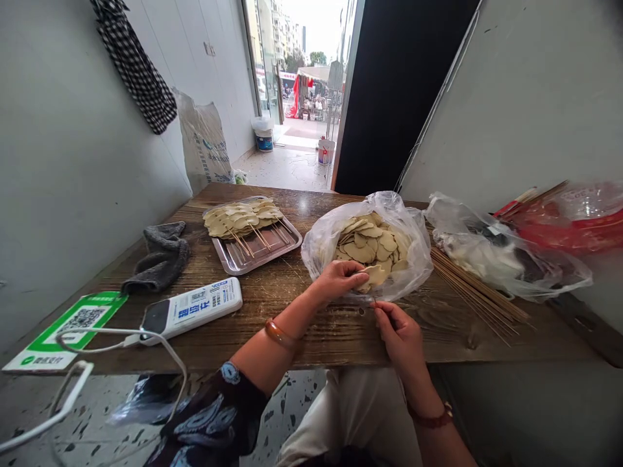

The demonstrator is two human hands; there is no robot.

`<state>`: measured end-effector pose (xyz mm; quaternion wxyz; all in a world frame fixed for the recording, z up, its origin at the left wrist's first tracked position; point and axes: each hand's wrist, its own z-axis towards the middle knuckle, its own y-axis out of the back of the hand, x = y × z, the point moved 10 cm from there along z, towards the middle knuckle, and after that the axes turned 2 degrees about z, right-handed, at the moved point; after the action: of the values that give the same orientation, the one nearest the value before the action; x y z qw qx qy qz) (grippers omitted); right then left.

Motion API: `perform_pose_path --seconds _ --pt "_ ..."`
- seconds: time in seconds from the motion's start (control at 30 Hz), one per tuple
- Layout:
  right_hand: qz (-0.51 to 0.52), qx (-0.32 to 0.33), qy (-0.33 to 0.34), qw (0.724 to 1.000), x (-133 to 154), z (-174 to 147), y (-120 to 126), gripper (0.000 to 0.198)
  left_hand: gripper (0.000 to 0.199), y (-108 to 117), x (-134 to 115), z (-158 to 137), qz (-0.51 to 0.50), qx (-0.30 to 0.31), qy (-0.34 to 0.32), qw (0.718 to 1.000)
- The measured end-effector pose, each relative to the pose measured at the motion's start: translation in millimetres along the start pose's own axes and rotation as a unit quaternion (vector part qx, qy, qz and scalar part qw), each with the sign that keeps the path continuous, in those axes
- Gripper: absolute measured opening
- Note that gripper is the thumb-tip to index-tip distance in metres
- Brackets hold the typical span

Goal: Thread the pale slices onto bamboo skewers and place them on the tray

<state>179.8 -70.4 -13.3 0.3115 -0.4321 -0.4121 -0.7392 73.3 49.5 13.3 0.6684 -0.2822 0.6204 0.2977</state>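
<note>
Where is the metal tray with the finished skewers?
The metal tray sits on the wooden table, left of the plastic bag, beside the grey cloth.

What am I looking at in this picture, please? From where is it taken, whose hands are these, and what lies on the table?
There is no machine here. One camera is worn on a person's head and looks down at their own two hands.

The left hand pinches a pale flat slice at the mouth of a clear plastic bag full of such slices. The right hand holds a thin skewer just below it.

On the wooden table also lie a metal tray with finished skewers, a bundle of bare sticks, a grey cloth, a white device with a cable and a green QR sign.
</note>
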Motion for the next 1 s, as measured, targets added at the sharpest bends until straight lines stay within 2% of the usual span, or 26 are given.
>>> perform_pose_path --seconds 0.23,0.37,0.53,0.63,0.7,0.77,0.87,0.93,1.0 --pt "-0.015 0.008 0.008 1.000 6 -1 -1 0.031 0.042 17 -8 1 0.016 -0.044 -0.024 0.999" --pt "-0.008 -0.003 0.010 1.000 4 -1 1 0.030 0.041 17 -8 0 0.052 -0.056 -0.022 0.997" --pt "0.004 -0.020 0.005 1.000 0 -1 3 0.030 0.041 -10 -8 -2 0.102 0.024 -0.024 0.994" --pt "0.018 -0.034 -0.004 0.999 -4 -2 6 0.032 0.031 -22 -8 -3 0.127 0.058 -0.035 0.990" --pt "0.029 -0.046 -0.018 0.998 -9 -3 7 0.033 0.022 -13 -10 -1 0.134 0.025 -0.047 0.990" --pt "0.038 -0.059 -0.032 0.997 -12 -4 9 0.035 0.022 8 -14 1 0.161 -0.055 -0.062 0.984" --pt "0.046 -0.069 -0.046 0.995 -15 -5 10 0.037 0.018 39 -22 -1 0.246 -0.157 -0.085 0.953" --pt "0.050 -0.072 -0.047 0.995 -15 -6 11 0.037 0.015 46 -26 0 0.316 -0.167 -0.093 0.929" --pt "0.053 -0.071 -0.044 0.995 -14 -6 11 0.037 0.012 46 -26 0 0.383 -0.152 -0.085 0.907"
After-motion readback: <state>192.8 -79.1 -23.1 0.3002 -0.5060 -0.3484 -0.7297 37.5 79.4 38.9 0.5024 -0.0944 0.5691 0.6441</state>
